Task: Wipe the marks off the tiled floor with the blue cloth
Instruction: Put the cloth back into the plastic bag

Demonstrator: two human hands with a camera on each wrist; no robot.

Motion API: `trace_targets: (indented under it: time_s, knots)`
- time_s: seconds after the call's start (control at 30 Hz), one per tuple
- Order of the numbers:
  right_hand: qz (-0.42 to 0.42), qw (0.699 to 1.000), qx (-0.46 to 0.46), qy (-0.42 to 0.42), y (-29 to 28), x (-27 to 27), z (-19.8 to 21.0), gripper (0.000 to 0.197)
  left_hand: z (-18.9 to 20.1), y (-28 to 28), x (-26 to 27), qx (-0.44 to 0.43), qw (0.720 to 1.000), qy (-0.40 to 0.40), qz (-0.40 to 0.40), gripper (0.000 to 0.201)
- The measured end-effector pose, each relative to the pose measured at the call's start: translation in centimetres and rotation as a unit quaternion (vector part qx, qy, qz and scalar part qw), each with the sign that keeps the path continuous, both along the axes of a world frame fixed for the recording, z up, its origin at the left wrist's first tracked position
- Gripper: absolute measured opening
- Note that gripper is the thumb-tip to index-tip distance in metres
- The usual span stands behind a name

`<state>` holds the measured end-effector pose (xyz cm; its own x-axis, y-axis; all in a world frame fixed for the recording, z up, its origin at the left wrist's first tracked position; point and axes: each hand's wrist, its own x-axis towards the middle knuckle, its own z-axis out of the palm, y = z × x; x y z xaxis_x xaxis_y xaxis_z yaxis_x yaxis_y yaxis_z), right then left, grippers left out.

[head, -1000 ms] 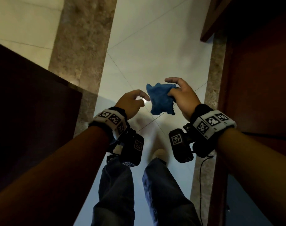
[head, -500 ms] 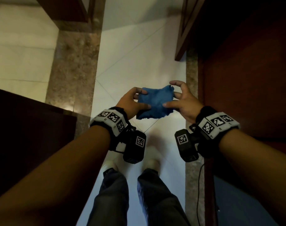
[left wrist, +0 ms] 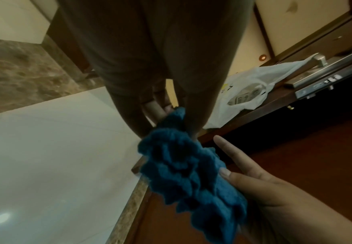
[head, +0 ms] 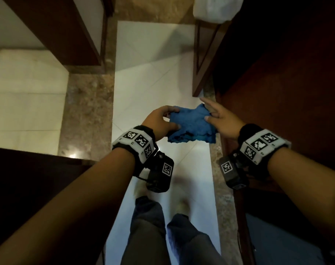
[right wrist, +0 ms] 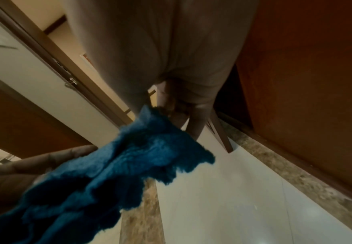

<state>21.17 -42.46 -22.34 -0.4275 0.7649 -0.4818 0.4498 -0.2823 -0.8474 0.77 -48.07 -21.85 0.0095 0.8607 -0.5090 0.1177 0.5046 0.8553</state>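
Observation:
A fluffy blue cloth [head: 191, 125] hangs in the air between both hands, well above the white tiled floor [head: 149, 88]. My left hand [head: 162, 121] grips its left edge with curled fingers and thumb. My right hand [head: 218, 116] pinches the right edge between thumb and a finger, its other fingers stretched out. In the left wrist view the blue cloth [left wrist: 187, 173] runs from my left fingers to the right hand [left wrist: 260, 186]. In the right wrist view the blue cloth [right wrist: 112, 168] spreads toward the left hand [right wrist: 24, 165]. No marks show on the floor.
Dark wooden doors and frames [head: 277, 92] close in on the right, another door [head: 67, 35] at the far left. Brown marble strips [head: 86, 115] border the white tiles. A white plastic bag [left wrist: 250, 92] hangs by a metal door handle [left wrist: 319, 61]. My legs [head: 162, 230] stand below.
My left hand has taken hold of the cloth, which the right hand alone held a second ago. The cloth is now spread wider between both hands, and the view has tilted forward.

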Motion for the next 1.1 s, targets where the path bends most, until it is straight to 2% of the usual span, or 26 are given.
trace_targets:
  time_s: [0.13, 0.3, 0.5, 0.73, 0.9, 1.1]
  knots:
    - [-0.013, 0.999, 0.04, -0.02, 1.7, -3.2, 4.2, 0.037, 3.5, 2.7, -3.1, 0.032, 0.999, 0.012, -0.024, 0.04]
    - [-0.084, 0.994, 0.069, 0.007, 4.0, -5.5, 7.9, 0.027, 7.3, 6.6, -5.2, 0.069, 0.996, 0.042, -0.047, 0.041]
    - [-0.103, 0.992, 0.073, 0.021, 7.7, -4.1, 11.1, 0.035, 11.3, 11.7, -4.2, 0.091, 0.99, 0.05, -0.091, 0.039]
    - [-0.126, 0.986, 0.109, 0.016, 14.1, -1.2, 13.9, 0.039, 14.3, 19.7, -0.9, 0.128, 0.978, 0.099, -0.128, 0.04]
    - [-0.151, 0.98, 0.124, 0.039, 18.5, 0.7, 16.5, 0.038, 16.6, 24.3, 1.0, 0.145, 0.979, 0.083, -0.115, 0.04]
    - [-0.159, 0.974, 0.15, 0.064, 24.1, 0.6, 19.6, 0.035, 18.8, 29.6, 1.0, 0.15, 0.982, 0.061, -0.102, 0.039]
